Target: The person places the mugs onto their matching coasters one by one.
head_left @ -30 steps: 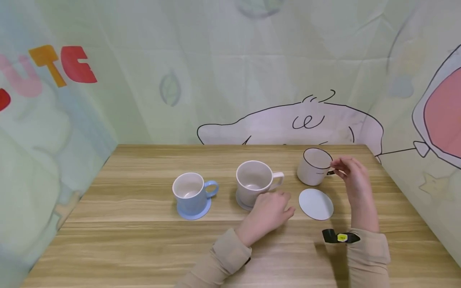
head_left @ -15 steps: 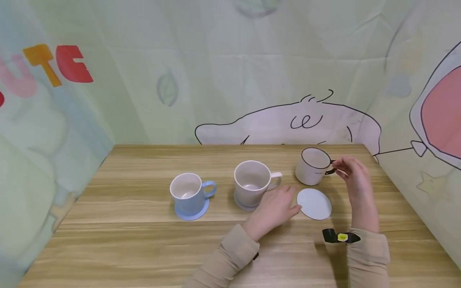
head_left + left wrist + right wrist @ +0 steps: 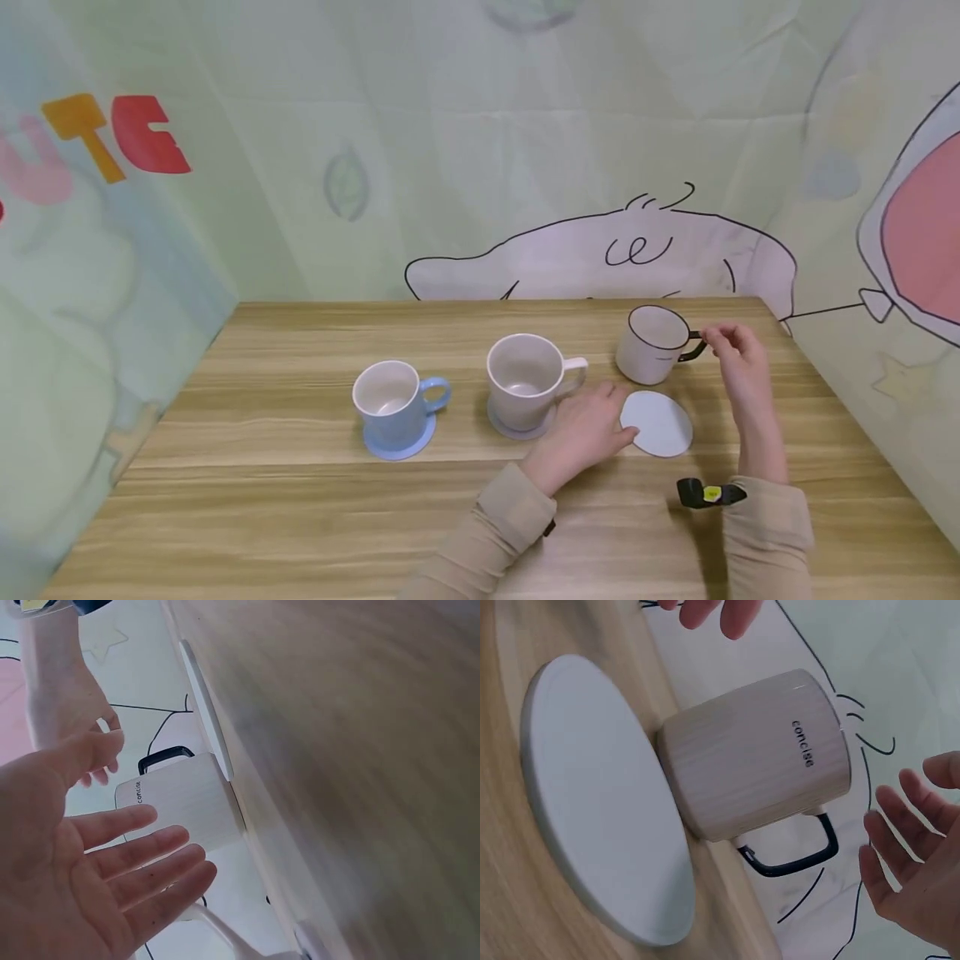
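Both wrist views let you read "concise" on the black-rimmed mug; the head view shows inside it. The mug stands straight up on the worktop, behind the round coaster, its black handle pointing right. The right hand is near the handle, fingers a bit bent, holding nothing. The left hand has its fingers opened out, empty too.

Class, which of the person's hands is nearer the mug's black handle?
Right. The right hand is just beside the black handle, not gripping it; the left hand is farther off, by the bare coaster.
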Tool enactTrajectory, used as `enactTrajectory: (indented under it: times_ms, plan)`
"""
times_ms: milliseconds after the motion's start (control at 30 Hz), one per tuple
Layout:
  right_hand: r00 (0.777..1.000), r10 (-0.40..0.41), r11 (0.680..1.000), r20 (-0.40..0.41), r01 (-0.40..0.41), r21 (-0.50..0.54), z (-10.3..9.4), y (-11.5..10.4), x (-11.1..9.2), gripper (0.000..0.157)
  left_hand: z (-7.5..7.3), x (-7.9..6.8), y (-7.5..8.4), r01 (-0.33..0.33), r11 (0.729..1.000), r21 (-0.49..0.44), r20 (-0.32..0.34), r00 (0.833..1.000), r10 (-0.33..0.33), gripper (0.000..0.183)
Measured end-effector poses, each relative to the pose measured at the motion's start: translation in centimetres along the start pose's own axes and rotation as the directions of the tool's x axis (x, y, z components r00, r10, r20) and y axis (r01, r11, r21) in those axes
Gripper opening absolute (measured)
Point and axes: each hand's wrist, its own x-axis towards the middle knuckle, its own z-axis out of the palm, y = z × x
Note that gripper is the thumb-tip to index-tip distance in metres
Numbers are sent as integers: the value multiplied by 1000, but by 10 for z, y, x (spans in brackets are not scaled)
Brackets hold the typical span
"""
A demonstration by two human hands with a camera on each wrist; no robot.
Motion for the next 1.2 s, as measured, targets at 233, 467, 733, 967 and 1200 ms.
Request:
enactTrajectory:
  times_ms: [233,467,733,967,1200]
  plan:
    - [998,-24,997,-51,20,-77,4,11,8,9,3,6,2,4,1000,-11,54,999,-3,62]
    - [989,137,974,-58,-123,193,4,22,13,9,4,11,1,10,1000,4,102,995,-10,71]
    - [996,-2,933,85,-29,359,-6,39,35,11,9,18,1,-23,995,99,134,991,9,75]
    - [964,-65,965,258,-5,263,-17,43,49,14,12,21,2,-60,984,167,184,982,29,77]
    - [929,-15,994,371,55,-98,-14,39,55,14,15,24,1,-63,975,214,213,977,17,79]
